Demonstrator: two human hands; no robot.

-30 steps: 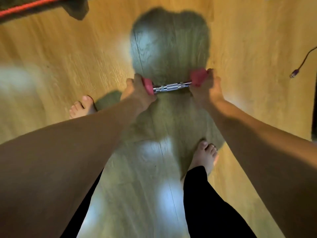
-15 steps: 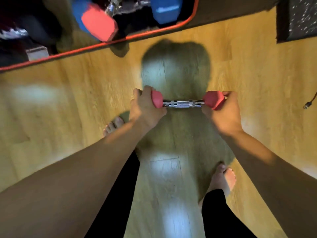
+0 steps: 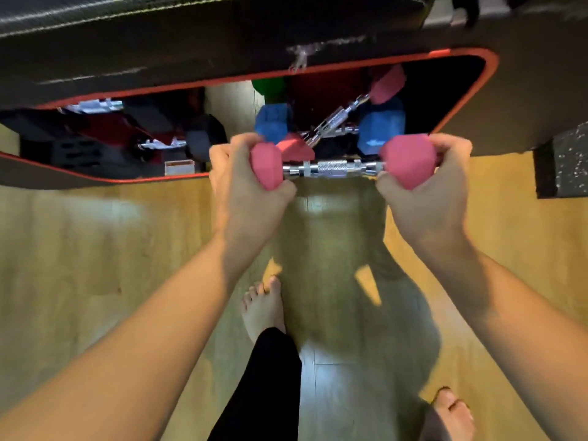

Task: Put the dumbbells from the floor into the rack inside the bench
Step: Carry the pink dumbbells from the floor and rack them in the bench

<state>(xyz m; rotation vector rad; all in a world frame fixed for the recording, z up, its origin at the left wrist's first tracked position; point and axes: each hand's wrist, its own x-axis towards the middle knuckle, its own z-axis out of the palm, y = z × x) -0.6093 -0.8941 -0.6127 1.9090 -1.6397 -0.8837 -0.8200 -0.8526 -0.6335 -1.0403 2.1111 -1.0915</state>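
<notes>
Both my hands, left (image 3: 245, 186) and right (image 3: 429, 189), grip the pink dumbbell's (image 3: 337, 167) ends | level, clearing the bench (image 3: 461, 100) opening.

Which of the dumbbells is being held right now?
The pink dumbbell, a hand gripping each end: left hand, right hand. The blue dumbbell lies inside the bench.

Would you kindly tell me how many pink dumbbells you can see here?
2. One pink dumbbell is held by its ends in the left hand and right hand; another lies tilted inside the bench. More may be hidden in there.
</notes>
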